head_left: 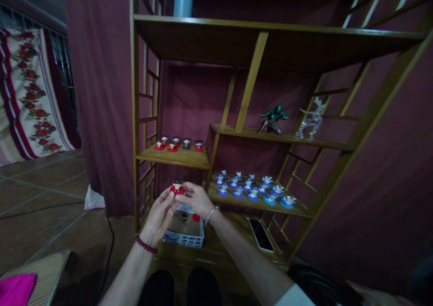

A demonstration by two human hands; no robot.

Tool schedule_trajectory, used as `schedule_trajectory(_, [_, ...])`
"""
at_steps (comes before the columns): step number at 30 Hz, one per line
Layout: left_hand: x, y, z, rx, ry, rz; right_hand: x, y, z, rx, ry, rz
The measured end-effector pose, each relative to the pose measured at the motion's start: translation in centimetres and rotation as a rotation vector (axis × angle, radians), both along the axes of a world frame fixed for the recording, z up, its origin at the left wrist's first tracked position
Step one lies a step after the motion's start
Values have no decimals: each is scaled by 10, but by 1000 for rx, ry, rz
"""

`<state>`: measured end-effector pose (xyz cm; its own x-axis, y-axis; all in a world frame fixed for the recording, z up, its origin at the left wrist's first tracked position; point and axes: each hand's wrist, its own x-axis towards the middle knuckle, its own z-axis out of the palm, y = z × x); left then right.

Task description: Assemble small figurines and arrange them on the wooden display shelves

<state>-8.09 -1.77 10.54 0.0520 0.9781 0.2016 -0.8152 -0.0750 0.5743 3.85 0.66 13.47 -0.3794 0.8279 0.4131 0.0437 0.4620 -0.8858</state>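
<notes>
Between my two hands, in front of the shelf, is a small figurine (177, 186) with dark hair and a red round base. My left hand (161, 213) pinches the base from the left, and my right hand (195, 199) grips it from the right. Below them stands an open cardboard box (184, 239) with printed sides; a small dark-headed piece (184, 216) and a red disc (196, 217) lie in it. Several similar figurines (172, 146) on red or dark bases stand on the left shelf board (176, 159) above my hands.
Several blue and purple figurines (238, 192) fill the lower right shelf. A green-topped figure (273, 118) and a clear deer figure (311, 121) stand above them. A phone (260, 234) lies right of the box. A dark curtain (101, 98) hangs left of the wooden frame.
</notes>
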Motion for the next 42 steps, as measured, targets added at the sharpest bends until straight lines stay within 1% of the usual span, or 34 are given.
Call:
schedule_trajectory(6, [-6, 0, 11, 25, 77, 51, -5, -1, 9, -27, 60, 12])
schedule_trajectory(11, [-9, 4, 24, 39, 149, 101, -6, 3, 20, 21, 106, 18])
schedule_trajectory(15, [-10, 8, 35, 88, 241, 141, -6, 9, 29, 52, 111, -3])
schedule_trajectory(22, [-6, 16, 56, 143, 381, 276, -4, 17, 47, 78, 110, -30])
schedule_trajectory(27, [-1, 30, 65, 190, 481, 391, -2, 29, 58, 67, 139, -49])
schedule_trajectory(29, [0, 39, 66, 226, 576, 451, -2, 35, 61, 65, 161, -59])
schedule_trajectory(32, [0, 52, 65, 294, 774, 603, -3, 46, 64, 61, 171, -86])
schedule_trajectory(35, [-2, 60, 67, 352, 1043, 773, -4, 57, 65, 49, 170, -107])
schedule_trajectory(39, [-5, 59, 73, 432, 1412, 986, -5, 70, 64, 21, 161, -137])
schedule_trajectory(40, [-5, 59, 75, 452, 1478, 1018, -5, 74, 63, 19, 153, -148])
schedule_trajectory(42, [-5, 59, 78, 488, 1550, 1036, -5, 80, 63, 22, 126, -175])
